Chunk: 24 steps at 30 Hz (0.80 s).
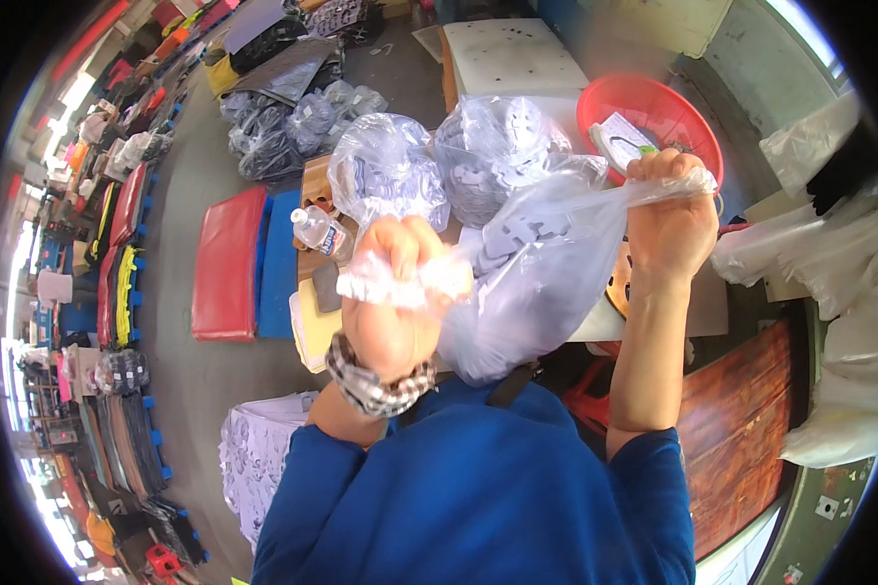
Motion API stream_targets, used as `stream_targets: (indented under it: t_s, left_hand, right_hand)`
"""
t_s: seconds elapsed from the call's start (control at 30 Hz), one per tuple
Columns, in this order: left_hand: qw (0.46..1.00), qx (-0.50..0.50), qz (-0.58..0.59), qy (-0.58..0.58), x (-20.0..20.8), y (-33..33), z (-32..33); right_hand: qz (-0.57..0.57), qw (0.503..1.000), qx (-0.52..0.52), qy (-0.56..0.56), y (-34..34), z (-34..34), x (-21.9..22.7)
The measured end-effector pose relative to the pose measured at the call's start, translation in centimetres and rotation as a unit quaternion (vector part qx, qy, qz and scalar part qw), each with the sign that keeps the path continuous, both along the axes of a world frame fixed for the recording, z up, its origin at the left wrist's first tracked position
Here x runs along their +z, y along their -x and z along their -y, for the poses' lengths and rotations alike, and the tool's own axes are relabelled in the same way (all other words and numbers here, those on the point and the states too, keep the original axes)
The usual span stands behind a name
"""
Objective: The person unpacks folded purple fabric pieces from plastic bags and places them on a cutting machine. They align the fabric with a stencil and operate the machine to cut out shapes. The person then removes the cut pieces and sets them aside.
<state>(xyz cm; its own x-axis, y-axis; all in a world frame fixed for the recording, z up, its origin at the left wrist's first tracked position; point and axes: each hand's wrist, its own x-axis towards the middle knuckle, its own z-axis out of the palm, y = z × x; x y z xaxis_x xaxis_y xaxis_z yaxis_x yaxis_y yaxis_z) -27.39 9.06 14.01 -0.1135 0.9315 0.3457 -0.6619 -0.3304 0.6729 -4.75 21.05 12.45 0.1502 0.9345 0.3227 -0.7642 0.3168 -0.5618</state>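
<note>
Clear plastic bag (546,278), pale grey-lilac cut pieces inside, held up between the two fists, in front of the blue shirt (473,487) and over the near edge of the work surface (704,304). Right hand (673,210) clenched on one twisted end, a tail of film poking out beyond the fist. Left hand (392,273) clenched too, on bunched film that seems to belong to the same bag; slight blur there. Film drawn tight toward the right fist, belly sagging between: probably gripped by the gathered ends so the loose pieces stay low.

Beyond it, two filled bags, the left one (385,161) and the right one (493,146), side by side toward the far edge; set back, perhaps, to leave working room. Bottle (320,232) close to the left edge, likely out of the way. Red basket (688,112) past the far right corner; its support cannot be made out.
</note>
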Motion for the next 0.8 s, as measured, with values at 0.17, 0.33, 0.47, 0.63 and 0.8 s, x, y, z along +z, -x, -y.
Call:
stream_targets:
  t_s: [0.17, 0.33, 0.47, 0.63, 0.8]
  left_hand:
    - [0.985, -0.068, -0.153, 0.050, -3.3, -1.5, 1.0]
    - [0.935, -0.115, -0.336, 0.017, -5.3, -2.9, -0.5]
    - [0.899, -0.033, -0.434, -0.048, -6.5, -6.5, -2.8]
    - [0.888, 0.035, -0.454, -0.064, -7.5, -7.2, -3.4]
    - [0.866, 0.098, -0.481, -0.094, -7.1, -6.3, -4.0]
  right_hand:
    - [0.172, 0.983, -0.059, 0.021, 1.2, 1.7, -4.1]
    - [0.278, 0.957, -0.080, 0.013, 1.1, 5.6, -6.5]
    - [0.473, 0.869, -0.134, -0.061, 0.8, 7.9, -5.4]
    - [0.544, 0.817, -0.176, -0.081, -1.2, 10.2, -4.7]
    - [0.592, 0.802, -0.076, -0.008, 0.2, 11.2, -7.9]
